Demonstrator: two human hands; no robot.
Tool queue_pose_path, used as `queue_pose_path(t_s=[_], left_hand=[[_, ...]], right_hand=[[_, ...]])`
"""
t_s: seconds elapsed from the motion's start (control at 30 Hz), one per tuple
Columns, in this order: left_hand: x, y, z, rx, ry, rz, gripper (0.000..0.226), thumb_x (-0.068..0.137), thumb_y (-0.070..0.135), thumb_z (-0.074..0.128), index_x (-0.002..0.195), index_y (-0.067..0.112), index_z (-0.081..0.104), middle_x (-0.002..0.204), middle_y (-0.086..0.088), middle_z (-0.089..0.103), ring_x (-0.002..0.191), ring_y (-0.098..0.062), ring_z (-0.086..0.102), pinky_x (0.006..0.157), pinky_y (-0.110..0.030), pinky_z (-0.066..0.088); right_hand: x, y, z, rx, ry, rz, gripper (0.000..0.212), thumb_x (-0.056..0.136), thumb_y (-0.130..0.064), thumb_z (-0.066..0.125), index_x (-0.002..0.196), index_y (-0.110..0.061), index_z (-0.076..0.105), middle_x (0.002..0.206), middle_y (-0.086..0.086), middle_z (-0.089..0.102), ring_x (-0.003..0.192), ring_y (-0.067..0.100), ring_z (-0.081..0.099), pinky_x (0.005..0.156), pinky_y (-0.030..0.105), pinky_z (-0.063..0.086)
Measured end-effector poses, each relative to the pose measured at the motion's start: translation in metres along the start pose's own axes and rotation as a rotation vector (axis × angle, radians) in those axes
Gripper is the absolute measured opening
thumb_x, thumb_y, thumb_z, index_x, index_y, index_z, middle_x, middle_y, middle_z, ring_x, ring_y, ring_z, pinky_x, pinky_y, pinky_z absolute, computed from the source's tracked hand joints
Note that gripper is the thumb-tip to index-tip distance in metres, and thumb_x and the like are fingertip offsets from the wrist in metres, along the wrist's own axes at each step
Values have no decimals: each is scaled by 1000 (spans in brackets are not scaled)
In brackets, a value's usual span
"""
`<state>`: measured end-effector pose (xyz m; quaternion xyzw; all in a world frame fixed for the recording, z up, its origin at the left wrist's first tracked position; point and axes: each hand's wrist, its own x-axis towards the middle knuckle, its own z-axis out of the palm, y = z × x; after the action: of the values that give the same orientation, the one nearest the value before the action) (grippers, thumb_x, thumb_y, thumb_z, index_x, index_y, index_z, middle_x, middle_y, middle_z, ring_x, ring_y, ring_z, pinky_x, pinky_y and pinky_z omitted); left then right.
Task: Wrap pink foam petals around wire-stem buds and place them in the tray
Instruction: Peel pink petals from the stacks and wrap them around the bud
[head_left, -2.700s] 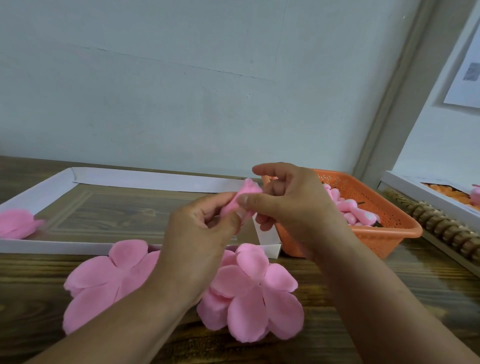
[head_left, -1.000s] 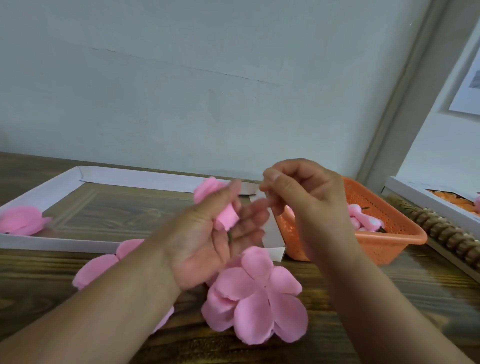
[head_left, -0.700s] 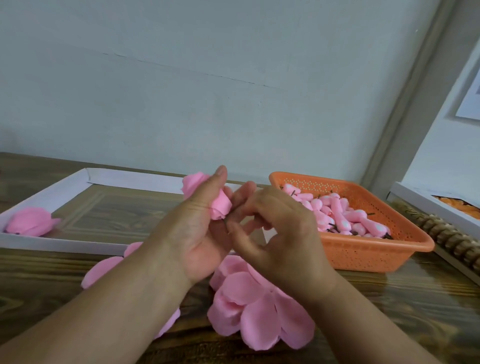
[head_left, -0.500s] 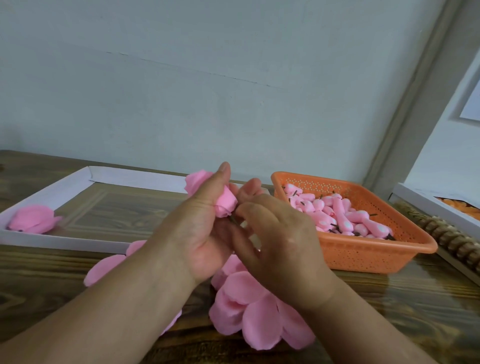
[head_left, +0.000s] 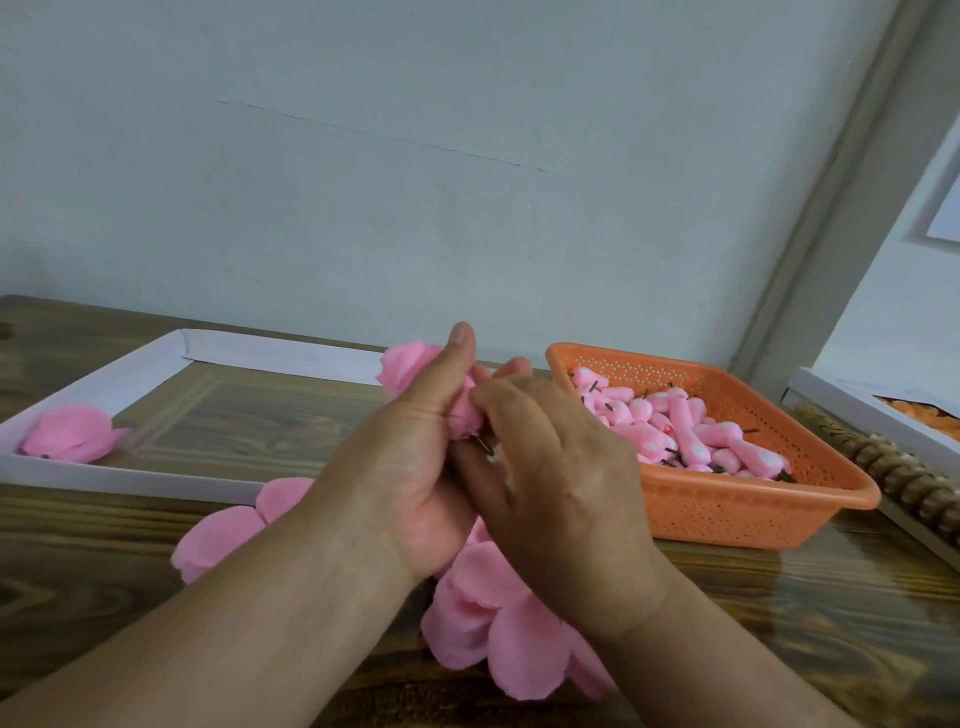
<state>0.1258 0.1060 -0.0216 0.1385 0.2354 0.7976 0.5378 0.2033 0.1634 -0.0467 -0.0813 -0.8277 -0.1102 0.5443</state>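
My left hand grips a pink foam bud wrapped in a petal, thumb pressed along its side, above the table's middle. A short dark wire stem sticks out below the bud. My right hand lies against the left with its fingers curled at the bud's base by the stem. Flat pink petal cutouts lie on the table under both hands, with another to the left. The white tray at the left holds one finished pink flower.
An orange perforated basket at the right holds several pink buds with dark wire stems. A white box and a brown beaded strip sit at the far right edge. A wall stands just behind the wooden table.
My left hand took the wrapped bud alone and turned it sideways. My right hand let go, then came back down to the bud's base by the stem. The view shifted right, showing the basket fully.
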Motion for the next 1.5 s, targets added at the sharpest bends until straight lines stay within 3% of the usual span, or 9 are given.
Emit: queue_pose_path(t_s=[0.3, 0.43, 0.5, 0.63, 0.83, 0.93, 1.2, 1.33, 1.5], left_hand=[[-2, -9, 0, 19, -29, -7, 29, 65, 35, 65, 63, 8, 73, 74, -3, 71, 75, -14, 71, 66, -26, 59], [-3, -11, 3, 34, -39, 55, 29, 62, 31, 63, 41, 11, 67, 53, 1, 63, 58, -9, 68, 51, -22, 56], [-1, -10, 0, 46, -31, 42, 24, 61, 29, 66, 44, 12, 68, 63, -4, 69, 59, -12, 69, 54, -26, 58], [2, -7, -7, 150, -57, 17, 23, 61, 29, 67, 47, 13, 71, 69, -5, 72, 59, -14, 70, 56, -26, 58], [6, -3, -14, 342, -31, 37, 23, 56, 39, 70, 63, 17, 76, 63, -2, 61, 60, -19, 40, 40, -21, 35], [7, -3, -12, 338, -36, 46, 25, 61, 40, 65, 58, 17, 75, 62, 0, 66, 56, -18, 50, 42, -23, 37], [1, -8, -2, 128, 42, 51, 31, 62, 32, 65, 78, 5, 66, 66, -5, 70, 56, -13, 69, 50, -27, 57], [1, -8, -6, 199, 32, 38, 40, 62, 32, 66, 87, 2, 68, 67, -8, 69, 58, -16, 68, 57, -28, 59], [2, -4, -10, 371, -38, 94, 23, 62, 38, 65, 51, 19, 73, 67, -1, 71, 61, -15, 64, 61, -26, 49]], right_hand=[[-7, -4, 9, 7, 153, 34, 5, 78, 1, 69, 73, 1, 69, 71, 12, 66, 64, 27, 64, 71, 37, 50], [-6, -7, 9, 251, 132, 230, 8, 70, 4, 73, 71, 1, 65, 64, 3, 58, 57, 14, 53, 91, 4, 35], [-5, -10, 8, 402, 95, 377, 9, 69, -2, 74, 75, -2, 67, 61, -7, 51, 54, 4, 45, 79, 2, 38], [-1, -13, 3, 786, -48, 682, 15, 73, -4, 71, 78, -19, 68, 57, 12, 57, 52, 23, 50, 54, 37, 48], [3, -6, -1, 1304, -233, 1007, 13, 78, 1, 65, 68, -7, 65, 47, 1, 56, 42, 7, 46, 41, 16, 36], [4, -5, -2, 1249, -260, 944, 6, 74, -4, 68, 73, -9, 66, 52, 0, 60, 45, 9, 51, 41, 18, 39], [-4, -10, 6, 251, -28, 329, 7, 71, -12, 68, 76, -8, 65, 65, -3, 59, 57, 11, 52, 52, 30, 45], [-1, -14, 1, 671, -85, 616, 12, 75, -2, 72, 76, -13, 67, 65, 0, 66, 58, 10, 61, 57, 30, 54], [6, -9, -5, 1045, -186, 824, 23, 78, 7, 68, 69, -14, 66, 54, -1, 64, 49, 6, 59, 49, 17, 48]])
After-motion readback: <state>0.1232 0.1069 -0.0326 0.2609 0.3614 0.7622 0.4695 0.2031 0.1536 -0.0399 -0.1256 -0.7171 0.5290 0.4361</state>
